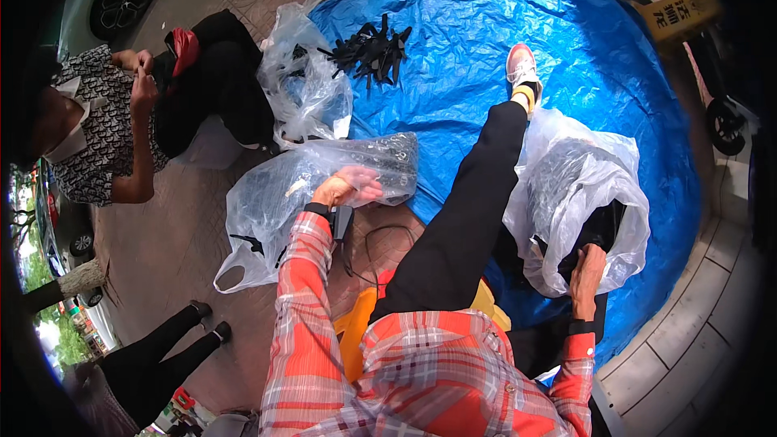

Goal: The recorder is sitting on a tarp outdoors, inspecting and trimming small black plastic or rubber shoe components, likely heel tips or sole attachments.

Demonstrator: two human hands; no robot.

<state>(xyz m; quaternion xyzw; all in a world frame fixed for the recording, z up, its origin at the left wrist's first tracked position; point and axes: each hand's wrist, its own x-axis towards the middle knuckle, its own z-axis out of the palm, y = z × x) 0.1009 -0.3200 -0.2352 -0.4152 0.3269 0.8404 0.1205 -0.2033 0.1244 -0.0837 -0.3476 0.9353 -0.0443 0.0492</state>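
Note:
My left hand point(350, 186) is open, palm up with its fingers stretched out, over a clear plastic bag point(267, 186). Several black pieces show inside that bag. At the mouth of a white plastic bag point(558, 146) on the right, my right hand point(588, 271) has its fingers curled. They are partly hidden against dark contents point(600, 226), so what they grip cannot be made out. Farther off, a loose heap of black strips point(372, 53) lies on the blue tarp point(453, 24).
At the left sits another person point(105, 125), both hands raised near something red point(184, 48). Another clear bag point(312, 105) lies at the tarp's left edge. My outstretched leg point(461, 210) crosses the middle. A stone kerb point(680, 307) runs along the right, below a yellow sign point(678, 14).

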